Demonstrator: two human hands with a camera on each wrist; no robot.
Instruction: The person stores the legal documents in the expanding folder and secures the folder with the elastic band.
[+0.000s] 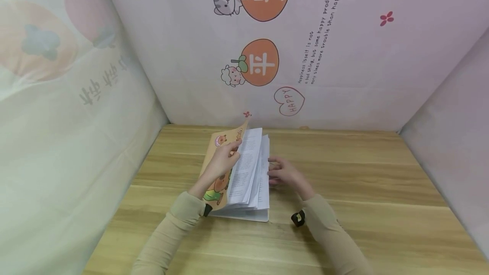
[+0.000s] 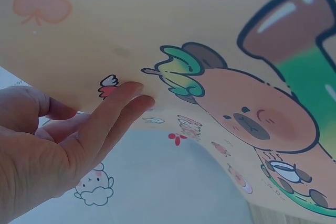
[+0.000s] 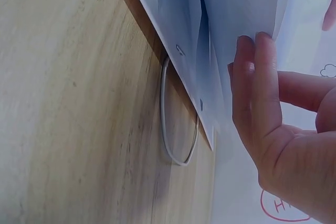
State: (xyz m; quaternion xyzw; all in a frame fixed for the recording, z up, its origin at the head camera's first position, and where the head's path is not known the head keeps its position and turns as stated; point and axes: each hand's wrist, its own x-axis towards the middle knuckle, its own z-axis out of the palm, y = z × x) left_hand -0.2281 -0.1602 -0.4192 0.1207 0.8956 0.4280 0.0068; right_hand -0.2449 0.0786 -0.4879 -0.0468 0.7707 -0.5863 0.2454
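Observation:
A cartoon-printed orange folder [image 1: 220, 173] stands partly open on the table, its front cover raised and tilted left. Inside lie several white printed sheets [image 1: 244, 169], fanned apart at their right edges. My left hand [image 1: 224, 159] pinches the cover near its free edge; in the left wrist view, fingers [image 2: 113, 114] lie along the printed outer side, the thumb partly hidden behind the edge. My right hand [image 1: 283, 172] is at the right side of the sheets, its extended fingertips [image 3: 265, 43] right at their edges. A pale elastic loop [image 3: 164, 119] hangs from the folder's back cover.
The wood-grain table [image 1: 363, 190] extends on both sides of the folder. A printed white cloth [image 1: 344, 96] hangs close behind it, with further cloth walls at the left [image 1: 76, 139] and right [image 1: 454, 139].

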